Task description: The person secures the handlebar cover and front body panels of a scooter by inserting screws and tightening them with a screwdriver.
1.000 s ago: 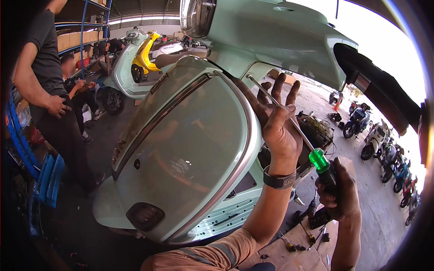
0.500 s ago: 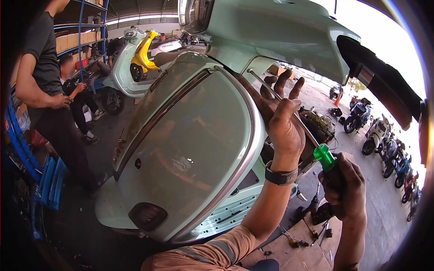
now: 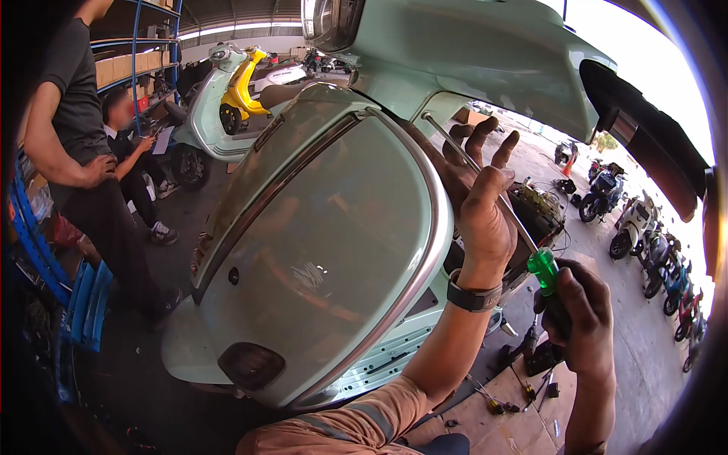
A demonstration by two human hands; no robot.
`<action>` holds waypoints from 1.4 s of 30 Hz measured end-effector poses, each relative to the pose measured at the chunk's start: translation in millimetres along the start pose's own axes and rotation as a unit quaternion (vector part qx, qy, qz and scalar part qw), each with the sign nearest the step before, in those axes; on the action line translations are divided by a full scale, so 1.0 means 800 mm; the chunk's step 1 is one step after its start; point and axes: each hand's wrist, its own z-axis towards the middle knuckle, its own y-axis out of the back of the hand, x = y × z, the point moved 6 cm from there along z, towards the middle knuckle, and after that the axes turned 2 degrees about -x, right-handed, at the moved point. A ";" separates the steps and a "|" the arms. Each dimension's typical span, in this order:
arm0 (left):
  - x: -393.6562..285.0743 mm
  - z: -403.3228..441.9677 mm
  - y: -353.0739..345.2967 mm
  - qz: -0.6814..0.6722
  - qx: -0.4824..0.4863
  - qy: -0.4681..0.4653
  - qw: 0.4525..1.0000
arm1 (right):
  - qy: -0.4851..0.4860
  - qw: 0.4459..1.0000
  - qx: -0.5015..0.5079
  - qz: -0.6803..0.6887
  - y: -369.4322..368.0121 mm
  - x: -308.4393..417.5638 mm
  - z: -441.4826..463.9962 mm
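While a person [image 3: 72,114] stands at left, a glossy mint scooter [image 3: 334,235] fills the middle. Just right of its side, the left hand [image 3: 489,208] is open, fingers spread, the long screwdriver [image 3: 519,230] slanting across it; the right hand [image 3: 582,311] grips the green-and-black handle [image 3: 542,267].

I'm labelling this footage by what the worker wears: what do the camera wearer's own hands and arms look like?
Neither hand wears a glove. Above the left hand, a broad dark wristband circles the wrist, its lettering too blurred to read. The left arm's orange-brown sleeve has greyish stripes. The right hand shows no wristband, and no sleeve is visible on that forearm.
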 end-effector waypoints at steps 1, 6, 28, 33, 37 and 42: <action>0.000 -0.001 0.000 -0.001 0.002 -0.002 1.000 | -0.001 1.000 -0.001 -0.001 0.008 -0.003 0.006; 0.001 0.000 -0.001 -0.007 0.013 -0.001 1.000 | -0.138 0.964 0.063 0.217 0.000 -0.014 0.001; -0.001 -0.009 0.002 0.110 -0.084 0.082 0.987 | 0.440 0.743 -0.283 -0.417 -0.023 0.031 -0.041; -0.005 -0.044 -0.006 0.155 -0.098 0.056 0.982 | 0.385 0.771 -0.275 -0.426 -0.023 0.037 -0.039; -0.003 -0.050 0.022 0.117 -0.160 0.109 0.974 | 0.068 0.943 -0.133 -0.296 -0.012 0.033 -0.030; -0.012 -0.040 0.038 0.121 -0.165 0.208 0.957 | 0.456 0.708 -0.266 -0.470 -0.023 0.044 -0.052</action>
